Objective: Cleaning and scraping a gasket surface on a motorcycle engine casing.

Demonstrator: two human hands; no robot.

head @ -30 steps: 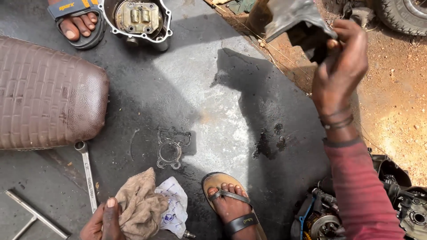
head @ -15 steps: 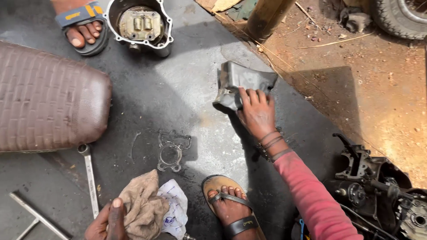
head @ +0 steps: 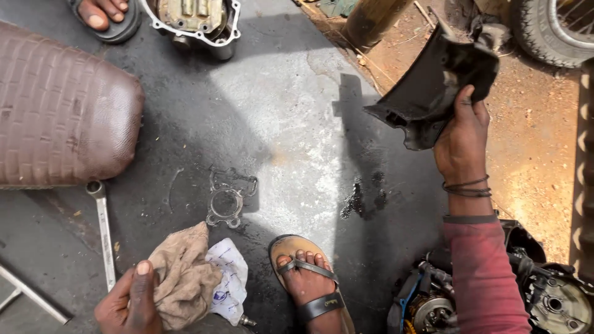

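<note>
In the head view, a black, dirt-caked cover part [head: 433,93] is held up above the right side of the concrete floor [head: 291,124], gripped at its lower edge by the right hand [head: 461,145], whose fingers are closed around it; thin bands are worn on that wrist above a red sleeve [head: 486,278]. At the floor's lower edge the left hand [head: 130,303] is pressed onto a crumpled tan rag [head: 182,278], its thumb laid across the cloth, with a white printed cloth [head: 229,284] tucked just beside the rag. The two hands are kept well apart. A thin metal gasket [head: 228,196] lies flat near the middle of the floor, just above the rag. A long spanner [head: 102,232] lies left of it, below a brown quilted seat [head: 62,105] at the left edge. A sandalled foot [head: 309,281] is planted at the lower edge, and dark oil stains [head: 365,198] are seen to its upper right. An engine casing [head: 195,21] stands at the upper edge, engine parts [head: 544,297] sit in the lower right corner, and a tyre [head: 557,28] is seen at the upper right on bare earth.
</note>
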